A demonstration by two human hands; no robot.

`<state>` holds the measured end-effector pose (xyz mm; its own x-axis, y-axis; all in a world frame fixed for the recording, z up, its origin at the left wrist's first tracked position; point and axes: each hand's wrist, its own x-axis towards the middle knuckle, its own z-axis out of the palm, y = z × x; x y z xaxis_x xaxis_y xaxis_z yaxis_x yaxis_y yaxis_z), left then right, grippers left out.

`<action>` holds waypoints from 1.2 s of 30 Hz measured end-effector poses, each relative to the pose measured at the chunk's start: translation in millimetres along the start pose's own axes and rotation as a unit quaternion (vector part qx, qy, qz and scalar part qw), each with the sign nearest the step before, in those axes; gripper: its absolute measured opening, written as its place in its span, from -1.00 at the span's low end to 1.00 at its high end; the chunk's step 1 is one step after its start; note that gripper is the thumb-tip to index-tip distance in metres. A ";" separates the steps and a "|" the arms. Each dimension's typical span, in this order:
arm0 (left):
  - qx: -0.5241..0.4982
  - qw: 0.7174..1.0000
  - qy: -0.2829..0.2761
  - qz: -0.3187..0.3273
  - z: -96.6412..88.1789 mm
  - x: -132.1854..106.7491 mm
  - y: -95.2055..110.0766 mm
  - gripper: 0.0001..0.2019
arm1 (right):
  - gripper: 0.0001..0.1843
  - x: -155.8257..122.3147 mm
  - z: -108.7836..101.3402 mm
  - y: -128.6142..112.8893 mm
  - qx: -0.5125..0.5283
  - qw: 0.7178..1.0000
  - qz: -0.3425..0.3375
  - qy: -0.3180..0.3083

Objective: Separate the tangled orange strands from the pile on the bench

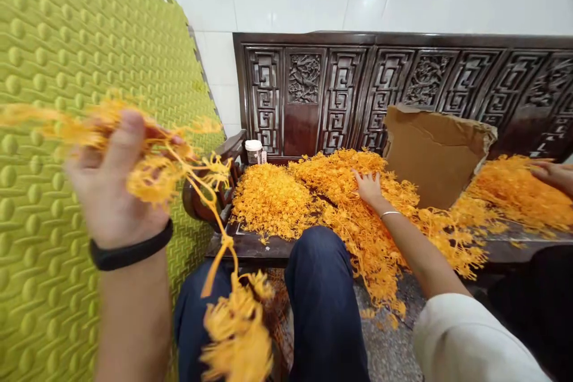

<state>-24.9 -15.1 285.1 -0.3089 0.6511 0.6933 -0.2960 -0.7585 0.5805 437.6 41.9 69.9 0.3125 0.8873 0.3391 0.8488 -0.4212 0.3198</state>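
My left hand (114, 182) is raised close to the camera, closed on a tangled bunch of orange plastic strands (152, 167) that trails down to a tuft (237, 328) over my lap. A black band circles that wrist. My right hand (369, 186) reaches forward with fingers spread, resting flat on the big heap of orange plastic pieces (331, 191) that covers the dark wooden bench (250, 245). A thin silver bracelet sits on that wrist.
A green bumpy foam mat (58, 59) leans at the left. A torn cardboard piece (432, 152) stands on the bench, with another orange heap (514, 191) beyond it. Another person's hand (553, 174) rests there at the right edge. A small white-lidded jar (254, 152) stands by the armrest.
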 end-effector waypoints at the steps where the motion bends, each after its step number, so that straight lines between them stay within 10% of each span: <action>1: 0.006 1.000 0.001 -0.006 0.3 -2.9 -4.4 -0.84 | -0.19 -1.3 -1.2 -0.8 -0.003 1.000 -0.003 -0.002; 11: 0.116 0.968 -0.183 -0.127 -14.0 -27.2 -38.8 -0.80 | -0.55 2.9 -80.0 -44.1 0.058 0.988 0.008 -0.144; 17: 0.110 0.952 -0.219 -0.182 -12.0 -38.6 -65.9 -0.70 | -0.51 -29.9 -176.1 -88.0 0.202 0.968 -0.131 -0.066; 20: 0.085 0.951 -0.224 -0.198 -7.4 -44.0 -70.2 -0.68 | -0.25 -62.2 -219.2 -117.0 0.553 0.737 -0.379 -0.084; 23: 0.060 0.948 -0.233 -0.208 -5.4 -46.4 -68.1 -0.66 | -0.21 -79.6 -239.1 -144.6 0.698 0.611 -0.357 -0.108; 28: 0.030 0.956 -0.180 -0.230 -13.7 -44.7 -66.4 -0.69 | -0.73 -63.8 -234.6 -149.7 0.792 0.551 -0.247 -0.085; 32: 0.012 0.954 -0.167 -0.250 -21.2 -43.1 -68.6 -0.80 | -0.73 -51.3 -235.2 -126.9 0.824 0.544 -0.161 -0.016; 36: 0.039 0.941 -0.211 -0.261 -22.3 -49.9 -67.3 -0.74 | -0.69 -58.4 -246.3 -120.3 0.856 0.475 -0.187 -0.079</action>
<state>-9.7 4.0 202.0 0.2523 0.8798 0.4028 -0.2348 -0.3481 0.9076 212.2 -5.6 229.5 -0.0835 0.9003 0.4271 -0.0813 0.4210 -0.9034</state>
